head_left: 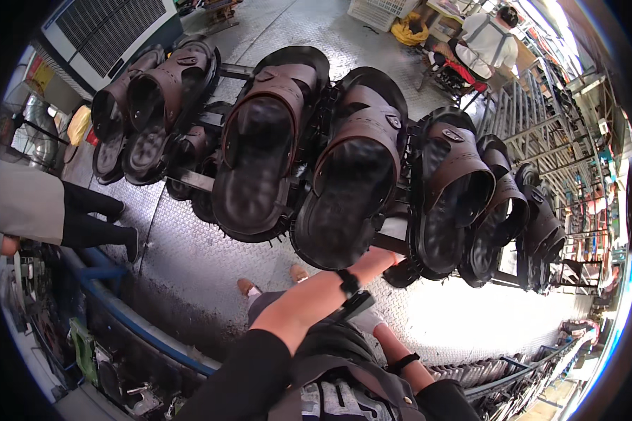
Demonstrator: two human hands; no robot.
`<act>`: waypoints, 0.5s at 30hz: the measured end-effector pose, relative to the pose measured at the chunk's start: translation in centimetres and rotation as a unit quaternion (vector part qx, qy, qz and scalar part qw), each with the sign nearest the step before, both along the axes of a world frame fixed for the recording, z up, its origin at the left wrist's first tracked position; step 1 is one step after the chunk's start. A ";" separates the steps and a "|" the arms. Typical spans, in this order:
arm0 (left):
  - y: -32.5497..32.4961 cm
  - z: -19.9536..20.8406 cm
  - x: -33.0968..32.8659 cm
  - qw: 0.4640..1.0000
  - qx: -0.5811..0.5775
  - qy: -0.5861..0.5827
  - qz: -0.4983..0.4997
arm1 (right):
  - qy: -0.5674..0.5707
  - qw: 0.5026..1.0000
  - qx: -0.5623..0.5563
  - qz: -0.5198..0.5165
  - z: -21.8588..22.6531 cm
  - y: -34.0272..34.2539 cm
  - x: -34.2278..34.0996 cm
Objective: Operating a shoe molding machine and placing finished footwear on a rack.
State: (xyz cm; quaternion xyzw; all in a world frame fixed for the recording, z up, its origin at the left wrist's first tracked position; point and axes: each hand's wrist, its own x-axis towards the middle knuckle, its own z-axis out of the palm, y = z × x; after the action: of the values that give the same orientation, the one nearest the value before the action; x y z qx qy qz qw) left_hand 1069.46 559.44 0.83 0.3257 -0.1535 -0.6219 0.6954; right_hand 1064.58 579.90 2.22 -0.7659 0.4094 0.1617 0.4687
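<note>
Brown leather sandals with black soles hang in a row on a metal rack across the middle. My left arm reaches under a large sandal, and my left hand is mostly hidden behind its sole; its fingers do not show. Just right of that hand hangs another sandal. A black band circles my left wrist. Low down by my body, my right hand looks pale, perhaps gloved, and is partly covered by a dark object at my left forearm. What either hand holds cannot be made out.
Metal bars link the sandals. A person stands at the left; another sits at the far right. A large air cooler stands back left, metal racks at right, a blue rail lower left.
</note>
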 end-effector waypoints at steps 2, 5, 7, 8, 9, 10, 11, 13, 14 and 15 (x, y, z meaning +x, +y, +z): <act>-2.4 -3.6 1.8 0.993 -0.025 -0.112 -0.015 | 0.016 0.995 0.013 0.097 -0.8 1.1 1.5; 5.3 5.1 8.3 0.973 -0.064 -0.212 -0.066 | -0.099 0.995 0.005 0.009 -1.0 0.4 1.2; 2.3 16.3 10.5 0.809 -0.043 -0.559 -0.175 | -0.025 0.989 -0.069 0.132 0.7 -2.1 1.8; 4.4 16.4 11.3 0.890 -0.133 -0.432 0.059 | -0.005 0.992 -0.008 0.126 4.2 -3.3 3.7; 6.7 14.4 14.2 0.761 -0.103 -0.624 -0.146 | 0.027 0.992 0.046 0.118 6.4 -5.2 5.9; 9.2 20.9 18.3 0.646 -0.142 -0.727 -0.184 | 0.034 0.991 0.000 0.126 5.3 -6.7 6.4; 11.0 17.6 19.5 0.760 -0.115 -0.631 -0.106 | 0.028 0.985 -0.047 0.165 4.5 -7.4 8.5; 18.0 16.9 24.7 0.811 -0.013 -0.584 0.002 | -0.033 0.973 -0.011 0.228 1.2 -9.1 11.8; 21.6 16.7 28.0 0.795 0.071 -0.602 -0.004 | -0.079 0.969 0.021 0.234 0.5 -9.5 14.1; 25.4 16.0 31.5 0.776 0.154 -0.612 -0.013 | -0.081 0.956 0.028 0.281 1.0 -9.1 17.5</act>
State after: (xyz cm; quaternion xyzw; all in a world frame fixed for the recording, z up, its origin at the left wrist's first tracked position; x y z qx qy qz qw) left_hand 1100.91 584.85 16.81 0.7383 -0.4528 -0.3159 0.3875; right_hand 1082.03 570.79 3.24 -0.8472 0.1341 0.2352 0.4571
